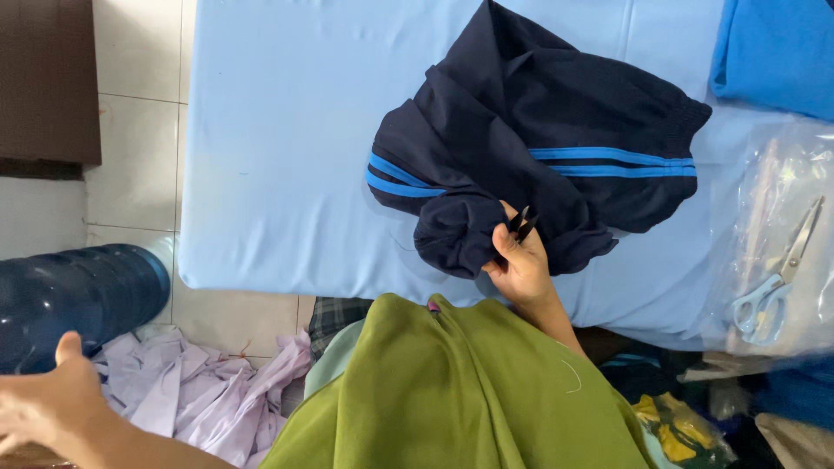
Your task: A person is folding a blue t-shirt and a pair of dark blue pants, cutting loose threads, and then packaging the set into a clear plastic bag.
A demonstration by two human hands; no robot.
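Head view: your right hand [519,260] closes on a cuff-like bunched end of the navy garment [530,148], with a small black clip-like tool [521,223] pinched at the fingertips; what that tool is cannot be made out. The garment lies crumpled on the light blue table cover [278,148], its long axis running roughly left to right, the ribbed waistband toward the right and the bunched end pointing down toward you. Twin blue stripes [612,161] follow that axis. The garment sits just beyond and above your right hand, touching it. Your left hand [43,399] is spread wide and holds nothing, low at the left edge, well apart from the garment, near a dark blue water jug [78,300] and pale lilac cloth scraps [208,391]. Scissors [777,269] lie under clear plastic at right, partly blurred by glare. Your green clothing [460,391] hides the table's near edge.
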